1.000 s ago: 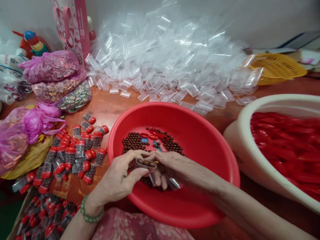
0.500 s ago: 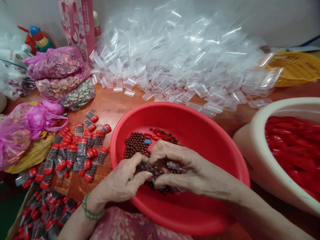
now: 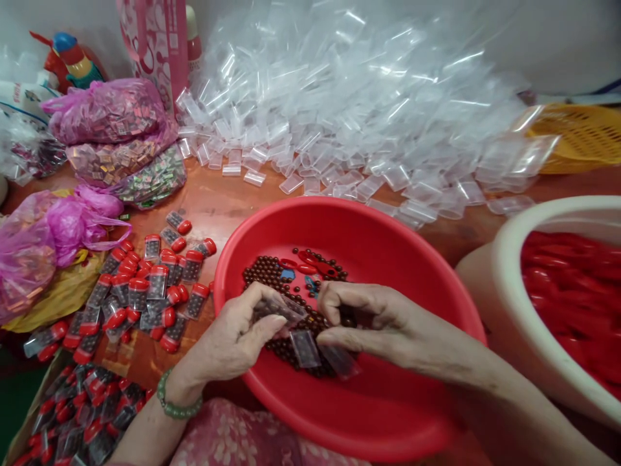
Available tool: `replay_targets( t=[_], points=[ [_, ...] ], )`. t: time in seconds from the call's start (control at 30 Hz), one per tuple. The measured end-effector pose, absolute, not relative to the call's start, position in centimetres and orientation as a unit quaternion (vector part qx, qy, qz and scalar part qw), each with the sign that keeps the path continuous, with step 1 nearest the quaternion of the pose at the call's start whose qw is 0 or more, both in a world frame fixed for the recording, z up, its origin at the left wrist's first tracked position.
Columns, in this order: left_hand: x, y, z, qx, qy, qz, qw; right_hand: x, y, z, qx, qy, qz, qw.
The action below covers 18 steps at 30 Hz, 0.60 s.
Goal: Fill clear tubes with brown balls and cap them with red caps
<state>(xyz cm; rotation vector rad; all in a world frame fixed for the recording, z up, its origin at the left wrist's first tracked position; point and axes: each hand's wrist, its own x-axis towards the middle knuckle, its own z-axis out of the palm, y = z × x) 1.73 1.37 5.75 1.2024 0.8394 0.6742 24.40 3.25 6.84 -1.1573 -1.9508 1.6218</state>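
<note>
My left hand is closed on a small clear plastic container, tilted over the red basin; dark beads show through its wall. Just to the right, my right hand has curled fingers, with thumb and forefinger tips apart; nothing held shows between them. Below both hands, brown beads spread over the basin floor. Clear containers, one of them near my right thumb, lie on the beads. Red caps and a small blue piece lie among the beads.
Clear empty containers are heaped along the wall. Red-capped filled containers lie at left, more in a box below. Pink bags stand behind. A white tub of red caps and a yellow basket are at right.
My right hand has drawn away to the right from the container in my left hand, and its thumb and forefinger have parted. My left hand has tilted the container and lifted slightly.
</note>
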Motion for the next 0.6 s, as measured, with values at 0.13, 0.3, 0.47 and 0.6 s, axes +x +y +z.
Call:
replay_targets(
  t=[0.13,0.3,0.47,0.6],
  points=[
    [1.0,1.1,6.0,0.484,0.358,0.358,0.714,26.6,3.7,5.2,-0.479,-0.768,0.424,0.014],
    [0.2,0.4,6.8,0.543,0.277,0.376,0.698,25.9,5.8,3.2,-0.507,-0.812,0.274,-0.091],
    [0.6,0.6,6.9,0.635,0.251,0.379,0.624,24.1,8.7,2.2,-0.541,-0.809,0.202,-0.11],
    [0.8,1.2,6.5,0.643,0.306,0.371,0.596,22.6,10.2,1.3,-0.535,-0.816,0.181,-0.122]
  ],
)
